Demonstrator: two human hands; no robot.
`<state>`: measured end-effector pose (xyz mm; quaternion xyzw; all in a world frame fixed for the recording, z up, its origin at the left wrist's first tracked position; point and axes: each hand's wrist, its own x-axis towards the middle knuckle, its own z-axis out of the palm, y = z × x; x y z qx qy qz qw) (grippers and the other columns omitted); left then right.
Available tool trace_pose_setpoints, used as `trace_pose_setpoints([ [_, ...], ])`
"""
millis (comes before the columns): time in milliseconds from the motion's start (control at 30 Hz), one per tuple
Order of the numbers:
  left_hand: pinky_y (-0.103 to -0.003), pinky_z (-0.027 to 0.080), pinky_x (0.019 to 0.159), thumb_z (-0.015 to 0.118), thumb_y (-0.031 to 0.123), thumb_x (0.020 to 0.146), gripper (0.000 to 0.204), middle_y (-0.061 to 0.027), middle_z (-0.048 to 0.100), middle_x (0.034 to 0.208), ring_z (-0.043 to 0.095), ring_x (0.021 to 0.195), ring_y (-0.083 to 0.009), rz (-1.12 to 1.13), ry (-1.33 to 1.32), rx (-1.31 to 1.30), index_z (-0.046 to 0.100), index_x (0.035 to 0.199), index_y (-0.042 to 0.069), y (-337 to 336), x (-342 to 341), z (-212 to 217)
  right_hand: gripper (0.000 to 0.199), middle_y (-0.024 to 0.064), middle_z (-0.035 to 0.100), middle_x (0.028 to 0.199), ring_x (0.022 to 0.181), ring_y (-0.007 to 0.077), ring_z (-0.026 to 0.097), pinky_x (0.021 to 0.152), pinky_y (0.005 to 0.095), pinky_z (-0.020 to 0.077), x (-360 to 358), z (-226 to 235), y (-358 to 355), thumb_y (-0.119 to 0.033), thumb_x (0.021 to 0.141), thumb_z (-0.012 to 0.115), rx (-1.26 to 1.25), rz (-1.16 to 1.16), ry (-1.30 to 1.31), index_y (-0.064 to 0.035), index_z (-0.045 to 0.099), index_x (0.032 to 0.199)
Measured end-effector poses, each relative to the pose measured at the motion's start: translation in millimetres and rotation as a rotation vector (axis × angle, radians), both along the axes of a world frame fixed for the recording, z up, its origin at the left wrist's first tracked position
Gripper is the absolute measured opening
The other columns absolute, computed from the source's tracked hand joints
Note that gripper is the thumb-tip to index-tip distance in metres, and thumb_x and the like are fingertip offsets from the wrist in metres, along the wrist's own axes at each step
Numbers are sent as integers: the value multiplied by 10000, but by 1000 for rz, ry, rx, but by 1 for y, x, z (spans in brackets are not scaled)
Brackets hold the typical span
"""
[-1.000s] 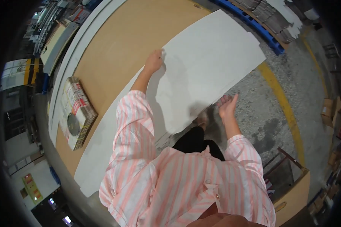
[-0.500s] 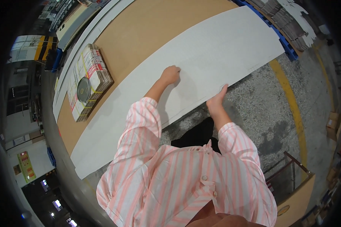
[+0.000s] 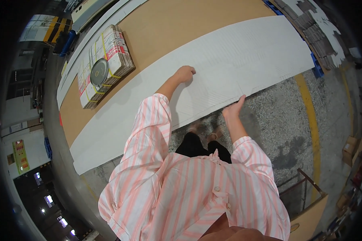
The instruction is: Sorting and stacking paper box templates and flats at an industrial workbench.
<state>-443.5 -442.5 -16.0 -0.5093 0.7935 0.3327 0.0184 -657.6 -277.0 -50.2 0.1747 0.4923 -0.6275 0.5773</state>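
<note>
Head view: brown board surface filling the upper middle of the frame, curved by the lens. Long white cardboard sheet lying across it from lower left to upper right, near edge overhanging grey speckled floor. Strapped bundle of flat printed cartons at upper left, well apart from the hands, with a round grey disc on top. Left hand at frame centre, fingers curled together, pressed on the sheet's face. Right hand just right of centre, fingers together, clamped on the sheet's near edge, slightly blurred.
</note>
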Motion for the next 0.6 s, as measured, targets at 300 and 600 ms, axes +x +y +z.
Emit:
trace_pose_setpoints([
  [300,-380,451,758,468,73,715,270,-172,610,931,574,875,-320,4,205,0,624,932,39,6,15,-3,682,81,351,1340,1218,299,332,1003,461,258,18,16,-2,-591,832,316,-344,-40,20,-110,316,1315],
  [600,-376,448,754,433,61,707,319,-184,605,933,563,877,-335,-161,13,-96,606,973,23,43,77,-5,752,88,339,1332,1202,291,334,979,470,270,91,7,37,-640,783,368,-188,-49,24,-102,311,1304],
])
